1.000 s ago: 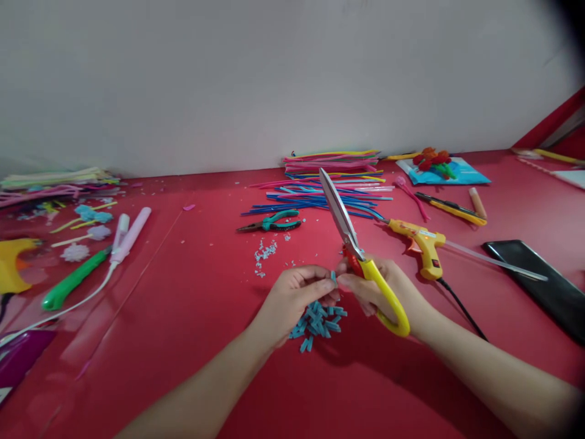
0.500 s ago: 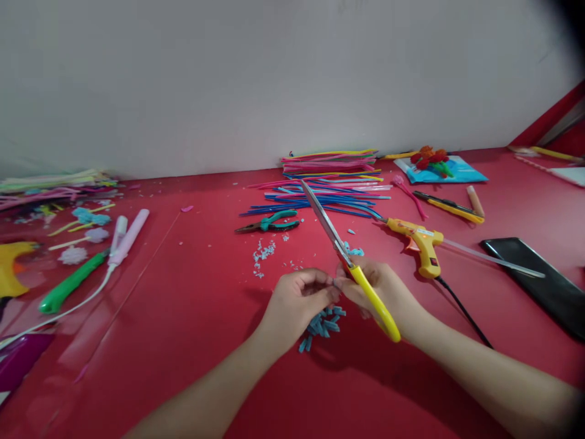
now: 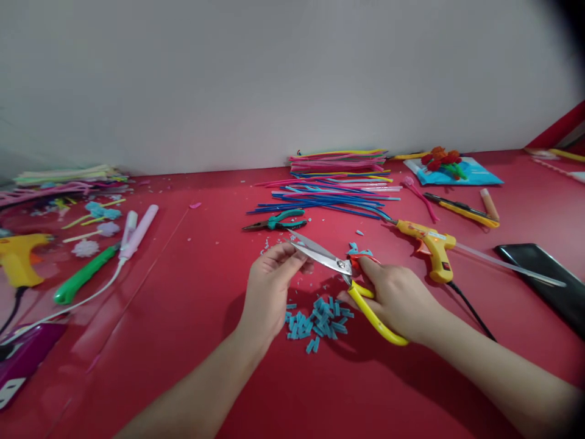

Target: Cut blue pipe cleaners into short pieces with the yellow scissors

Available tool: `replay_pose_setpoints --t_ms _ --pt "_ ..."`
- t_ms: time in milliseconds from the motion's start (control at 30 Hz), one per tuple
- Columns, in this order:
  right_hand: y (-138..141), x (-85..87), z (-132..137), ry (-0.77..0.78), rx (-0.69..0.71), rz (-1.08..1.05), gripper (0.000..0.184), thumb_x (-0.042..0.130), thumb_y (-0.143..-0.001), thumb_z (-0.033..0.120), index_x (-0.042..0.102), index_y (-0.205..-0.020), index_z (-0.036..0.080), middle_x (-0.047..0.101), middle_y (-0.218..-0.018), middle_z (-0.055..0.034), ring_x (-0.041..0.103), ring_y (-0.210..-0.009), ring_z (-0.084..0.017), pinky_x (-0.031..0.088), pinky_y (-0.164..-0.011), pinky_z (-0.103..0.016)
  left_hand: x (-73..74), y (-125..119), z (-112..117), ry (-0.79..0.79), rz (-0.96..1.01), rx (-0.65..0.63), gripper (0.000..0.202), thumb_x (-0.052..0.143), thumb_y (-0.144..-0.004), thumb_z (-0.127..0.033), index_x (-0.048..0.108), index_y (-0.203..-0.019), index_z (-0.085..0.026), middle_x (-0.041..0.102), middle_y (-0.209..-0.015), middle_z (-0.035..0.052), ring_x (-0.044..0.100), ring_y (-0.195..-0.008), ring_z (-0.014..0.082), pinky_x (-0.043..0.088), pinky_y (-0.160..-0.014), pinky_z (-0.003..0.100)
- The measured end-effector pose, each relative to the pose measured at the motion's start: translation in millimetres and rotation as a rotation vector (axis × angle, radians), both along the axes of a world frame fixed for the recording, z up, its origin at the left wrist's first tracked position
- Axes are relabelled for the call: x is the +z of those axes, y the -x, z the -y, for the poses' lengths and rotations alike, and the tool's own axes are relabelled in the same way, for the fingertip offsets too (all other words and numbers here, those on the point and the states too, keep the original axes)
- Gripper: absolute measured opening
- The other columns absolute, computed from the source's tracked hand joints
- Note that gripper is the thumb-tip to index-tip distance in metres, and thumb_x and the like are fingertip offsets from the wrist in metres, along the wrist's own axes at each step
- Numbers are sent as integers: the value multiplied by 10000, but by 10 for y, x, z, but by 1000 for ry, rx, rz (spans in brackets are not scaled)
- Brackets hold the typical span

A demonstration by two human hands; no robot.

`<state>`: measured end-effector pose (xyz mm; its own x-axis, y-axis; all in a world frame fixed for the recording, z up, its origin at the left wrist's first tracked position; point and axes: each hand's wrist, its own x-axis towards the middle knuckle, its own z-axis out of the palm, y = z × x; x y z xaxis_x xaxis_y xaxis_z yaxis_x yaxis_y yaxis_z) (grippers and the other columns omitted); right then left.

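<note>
My right hand [image 3: 397, 299] is wrapped round the handles of a pair of scissors [image 3: 326, 259], which have yellow and red grips. The blades point up and left, slightly parted, with the tips by the fingers of my left hand [image 3: 269, 286]. Those left fingers are pinched together; whatever they hold is too small or hidden to make out. Below and between my hands lies a pile of short cut light-blue pieces [image 3: 320, 320]. A smaller group of blue pieces [image 3: 360, 250] lies behind the scissors.
Teal-handled pliers [image 3: 276, 221] and bundles of coloured pipe cleaners [image 3: 338, 164] lie at the back. To the right are a yellow glue gun [image 3: 432, 247], a cutter knife [image 3: 461, 210] and a black phone [image 3: 543, 268]. Leftward sit a pink hair straightener [image 3: 137, 231], a green-handled tool [image 3: 85, 274] and another glue gun [image 3: 21, 256].
My hands have moved apart. The scissors have swung from lying across my right hand to being gripped by the handles, blades toward my left fingers. More of the blue pile shows.
</note>
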<state>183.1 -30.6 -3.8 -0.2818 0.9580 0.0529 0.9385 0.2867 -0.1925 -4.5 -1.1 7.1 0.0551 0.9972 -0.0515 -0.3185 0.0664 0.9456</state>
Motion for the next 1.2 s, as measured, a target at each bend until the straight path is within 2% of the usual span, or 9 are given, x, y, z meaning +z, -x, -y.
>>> replay_pose_setpoints --t_ms 333,1200 --pt "-5 -42 1 -33 31 44 360 327 -776 526 425 -799 180 523 -527 2 470 -453 -135 146 -444 -248 -5 23 -4 -15 38 -3 47 576 -682 -143 619 -695 -154 584 -649 -7 519 -606 83 411 -635 219" --pt "-33 -61 5 -65 34 23 320 347 -771 510 368 -684 203 446 -458 30 405 -398 -107 139 -425 -237 -2 16 2 4 100 -10 55 581 -692 -143 623 -727 -146 605 -677 3 537 -615 82 422 -633 214"
